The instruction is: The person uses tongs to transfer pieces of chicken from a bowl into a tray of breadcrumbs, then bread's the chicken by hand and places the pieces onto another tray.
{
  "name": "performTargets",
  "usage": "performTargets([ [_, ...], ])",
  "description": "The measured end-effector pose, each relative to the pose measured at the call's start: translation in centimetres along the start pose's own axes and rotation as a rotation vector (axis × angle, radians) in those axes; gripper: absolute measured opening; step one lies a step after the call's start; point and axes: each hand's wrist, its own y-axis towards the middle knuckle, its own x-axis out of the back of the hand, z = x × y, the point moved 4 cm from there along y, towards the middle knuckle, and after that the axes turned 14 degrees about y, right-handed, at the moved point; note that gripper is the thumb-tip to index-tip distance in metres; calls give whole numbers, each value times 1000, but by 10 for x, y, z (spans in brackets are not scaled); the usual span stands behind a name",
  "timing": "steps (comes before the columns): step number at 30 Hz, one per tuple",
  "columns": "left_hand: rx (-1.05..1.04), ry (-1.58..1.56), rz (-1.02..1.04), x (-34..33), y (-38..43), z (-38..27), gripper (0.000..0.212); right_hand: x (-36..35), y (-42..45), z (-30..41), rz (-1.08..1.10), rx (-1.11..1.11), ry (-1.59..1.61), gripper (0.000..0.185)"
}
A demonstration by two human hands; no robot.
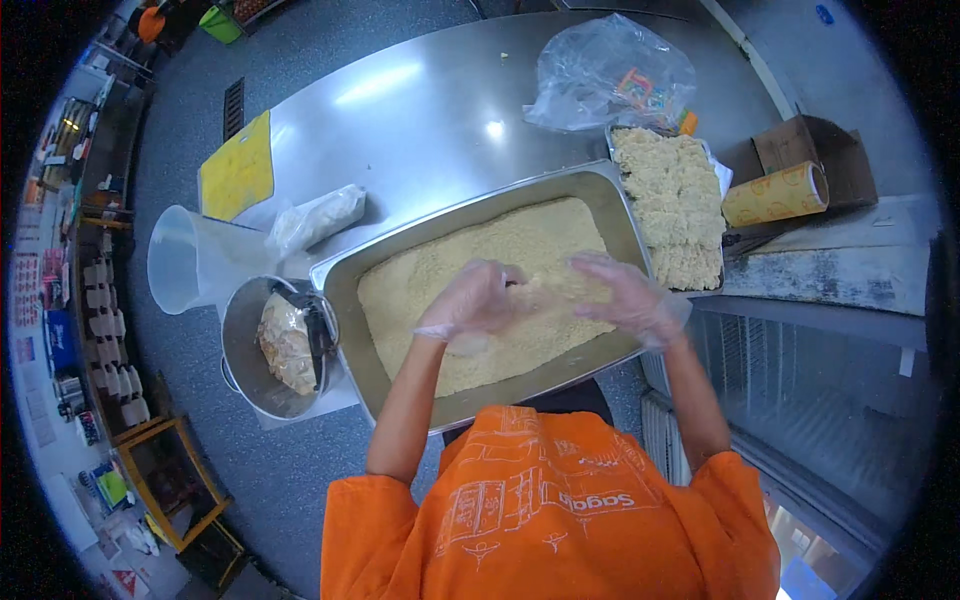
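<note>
Before me a deep steel pan (341, 315) holds a wide bed of pale breadcrumbs (480, 240). My left hand (480, 300), in a clear plastic glove, is over the middle of the crumbs with its fingers curled; blur hides whether anything is in it. Across from it, my right hand (626, 296), gloved the same way, is over the right part of the pan with fingers apart and nothing visible in them. Against the pan's right end is a tray (724, 281) covered with rows of crumb-coated pieces (667, 210).
On the left stand a steel pot (244, 360) with food and a black-handled utensil (319, 337), a translucent plastic container (180, 259) on its side and a plastic-wrapped bundle (319, 217). A yellow cloth (240, 169), plastic bag (611, 75) and film roll (776, 196) lie farther off.
</note>
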Motion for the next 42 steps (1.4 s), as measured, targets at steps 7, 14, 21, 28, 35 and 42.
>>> performTargets([
  [7,37,627,-71,-28,49,4,14,8,-29,-55,-67,195,-55,68],
  [14,-77,291,121,-2,129,-194,25,123,-93,-50,-285,266,87,68],
  [21,-284,164,232,-95,299,-267,42,217,-146,-210,-492,-77,811,50],
  [28,-225,339,65,-138,369,-250,40,244,-122,-260,-846,-244,442,39],
  [35,-338,251,-331,-97,295,-267,30,231,-125,-221,-985,-72,-215,37],
  [42,-122,62,-442,-66,115,-158,22,187,-74,-121,-911,137,-72,29],
])
